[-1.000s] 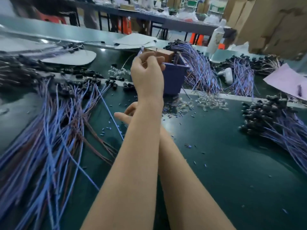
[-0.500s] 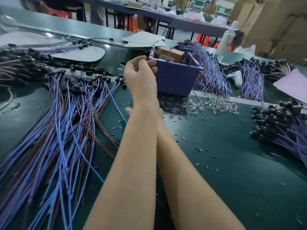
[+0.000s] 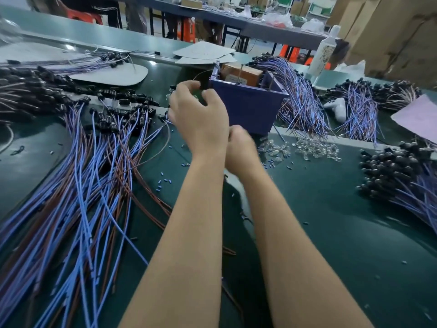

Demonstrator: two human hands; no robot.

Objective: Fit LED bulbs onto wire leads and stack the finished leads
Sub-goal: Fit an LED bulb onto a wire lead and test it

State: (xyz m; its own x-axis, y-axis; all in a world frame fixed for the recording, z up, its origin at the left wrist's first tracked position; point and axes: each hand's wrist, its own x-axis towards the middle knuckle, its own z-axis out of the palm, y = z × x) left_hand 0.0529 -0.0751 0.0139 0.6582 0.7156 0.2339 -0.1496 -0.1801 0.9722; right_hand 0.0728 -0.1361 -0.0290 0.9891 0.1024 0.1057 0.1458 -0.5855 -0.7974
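On the far left of the green table point(image 3: 331, 209) lies a broad spread of blue and brown wire leads point(image 3: 78, 185), their black-capped ends bunched toward the far side – these lie fanned out flat on the mat. A pale cardboard sheet point(image 3: 113, 74) sits beyond them. Toward the middle, the left hand point(image 3: 201, 121) is raised, its fingers curled and partly parted; something small seems to sit at the fingertips (too blurred to name), so whether it grips anything cannot be told. Just beside and under it, the right hand point(image 3: 238, 147) is closed into a loose fist, with what it holds hidden. A thin brown wire point(image 3: 151, 157) curves away from the hands toward the spread. Behind them stands a purple bin point(image 3: 248, 107) holding a brown carton point(image 3: 241, 73). Right of the bin lies a scatter of clear LED bulbs point(image 3: 312, 147) – then another heap of black-capped leads point(image 3: 397, 171) at the right edge.
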